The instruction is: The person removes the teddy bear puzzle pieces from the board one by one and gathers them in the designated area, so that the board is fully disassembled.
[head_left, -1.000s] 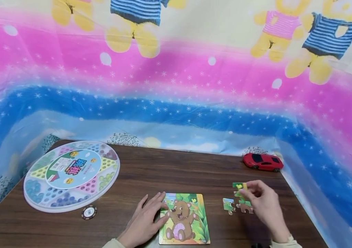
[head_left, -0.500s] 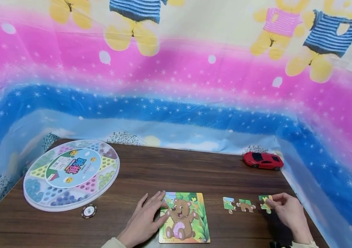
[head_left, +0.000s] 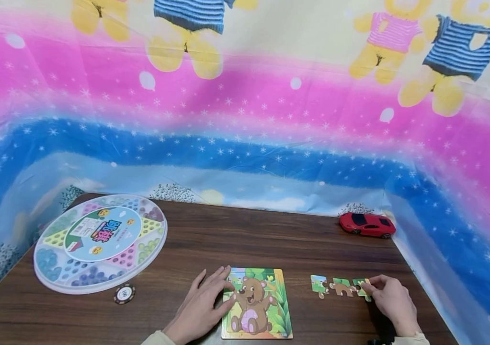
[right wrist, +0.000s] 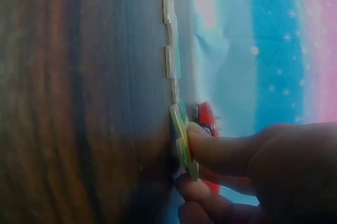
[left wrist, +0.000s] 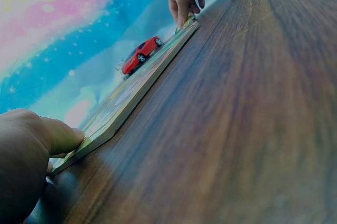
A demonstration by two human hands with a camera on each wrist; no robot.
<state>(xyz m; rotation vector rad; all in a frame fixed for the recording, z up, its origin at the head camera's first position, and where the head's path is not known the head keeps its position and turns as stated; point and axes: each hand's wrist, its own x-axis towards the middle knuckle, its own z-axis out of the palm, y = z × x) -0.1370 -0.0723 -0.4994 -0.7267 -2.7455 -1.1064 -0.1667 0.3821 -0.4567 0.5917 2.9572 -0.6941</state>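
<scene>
Jigsaw piece with yellow print [head_left: 360, 287], lower right of the frame, pinched between thumb and fingers of the right hand [head_left: 393, 299]. Shifted since one second ago: at first higher in the frame, over the row; then apart at the right; now brought leftward to the edge of the bear-brown jigsaw piece [head_left: 342, 283]. Contact probable, interlock not determinable. Slightly tilted in the right wrist view. Sky-blue jigsaw piece [head_left: 319, 284] at the row's left end, unmoved. Left hand [head_left: 199, 309] at lower centre, likewise unmoved, fingers extended and unclenched, resting on the left edge of the bear-picture board [head_left: 258, 306]. Judged meaning: three loose pieces now in one line, last joint at fitting stage, fit unconfirmed.
</scene>
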